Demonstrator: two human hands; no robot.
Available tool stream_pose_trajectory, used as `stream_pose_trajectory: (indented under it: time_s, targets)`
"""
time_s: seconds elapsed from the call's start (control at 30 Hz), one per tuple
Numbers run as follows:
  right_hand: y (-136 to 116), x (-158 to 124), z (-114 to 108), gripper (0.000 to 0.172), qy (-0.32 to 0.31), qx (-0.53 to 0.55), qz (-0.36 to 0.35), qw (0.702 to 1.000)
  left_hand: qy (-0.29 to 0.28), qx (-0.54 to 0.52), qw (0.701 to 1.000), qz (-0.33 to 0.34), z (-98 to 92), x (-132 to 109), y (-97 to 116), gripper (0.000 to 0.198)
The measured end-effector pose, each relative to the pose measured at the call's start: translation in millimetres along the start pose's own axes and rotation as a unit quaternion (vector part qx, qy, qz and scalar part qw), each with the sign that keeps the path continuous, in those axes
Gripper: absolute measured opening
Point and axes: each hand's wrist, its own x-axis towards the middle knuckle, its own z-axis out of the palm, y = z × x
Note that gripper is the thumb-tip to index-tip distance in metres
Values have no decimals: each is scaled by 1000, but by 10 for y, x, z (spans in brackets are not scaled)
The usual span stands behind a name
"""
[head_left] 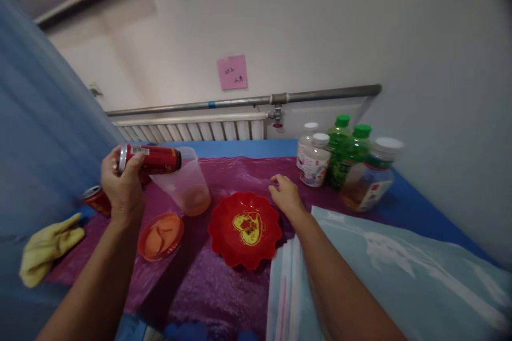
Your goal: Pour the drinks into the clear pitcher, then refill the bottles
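The fingers of your left hand [122,186] are clamped around a red can [162,160], which is tipped sideways near the mouth of the translucent pitcher [186,189]. Your right hand [287,194], fingers slightly apart, is near the red dish [224,221].

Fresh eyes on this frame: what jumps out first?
Probably the glossy red scalloped plate with a yellow design, lying on the purple plastic sheet near mid-view. Next, the red metal drink can held sideways in the left hand, overlapping in view the top of the translucent plastic container. Then the square pink paper note on the pale wall, above the grey metal pipe.
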Motion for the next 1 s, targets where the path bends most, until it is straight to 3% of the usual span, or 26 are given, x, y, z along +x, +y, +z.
stream_pose_trajectory:
  time_s: [0.13,0.27,0.53,0.63,0.83,0.9,1.0]
  targets:
    - [30,30,38,18,1,8,-11,1000,-9,-76,996,-47,-303,7,0,74]
    - [52,35,64,16,0,5,-10,1000,-59,-37,994,-89,-557,-49,-67,69]
    - [24,25,17,16,-6,-9,-12,1000,-189,9,960,-206,-741,-281,-211,69]
    - [4,28,6,15,-6,-12,-20,1000,-210,-8,944,-256,-835,-315,-419,70]
    - [54,52,92,18,-1,6,-18,1000,-112,91,954,-264,-1078,-35,-941,69]
    - [73,60,117,21,-6,11,-12,1000,-116,111,955,-248,-1034,127,-1111,57]
    - [83,64,127,26,-10,15,-1,1000,-133,138,955,-227,-799,372,-1389,47]
